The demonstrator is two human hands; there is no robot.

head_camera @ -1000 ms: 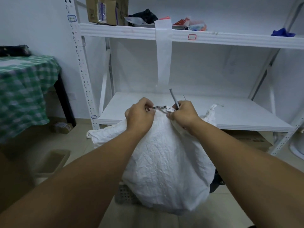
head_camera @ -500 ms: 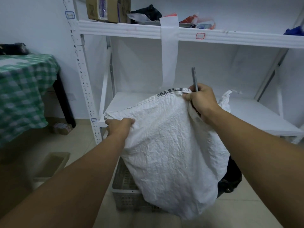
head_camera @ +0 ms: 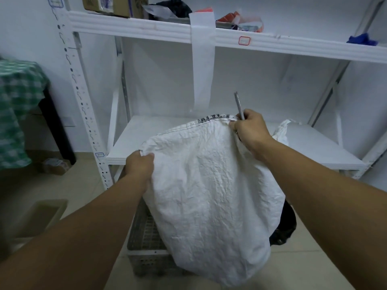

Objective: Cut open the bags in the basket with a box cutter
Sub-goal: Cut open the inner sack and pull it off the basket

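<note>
Head view: 2 bare forearms reach forward into a storeroom with white metal shelving (head_camera: 146, 28). The left hand (head_camera: 139, 167) is closed on the left corner of a crumpled white woven bag (head_camera: 209, 195), pinching the fabric. The right hand (head_camera: 250, 128) is clenched around the bag's stitched top edge on the right and also holds a slim grey box cutter (head_camera: 238, 105), which points up and slightly left above the fist. Dark printed letters run along the bag's top hem, too blurred to read. The bag hangs between the hands, its lower part over a grey slatted basket (head_camera: 144, 243) on the tiled floor near the shelving. A black bag (head_camera: 284, 225) shows just right of the white one. A red-outlined label (head_camera: 244, 41) and 2 blue-outlined labels mark the shelving; their writing is unreadable. A green checked cloth (head_camera: 16, 105) covers a table at far left.
</note>
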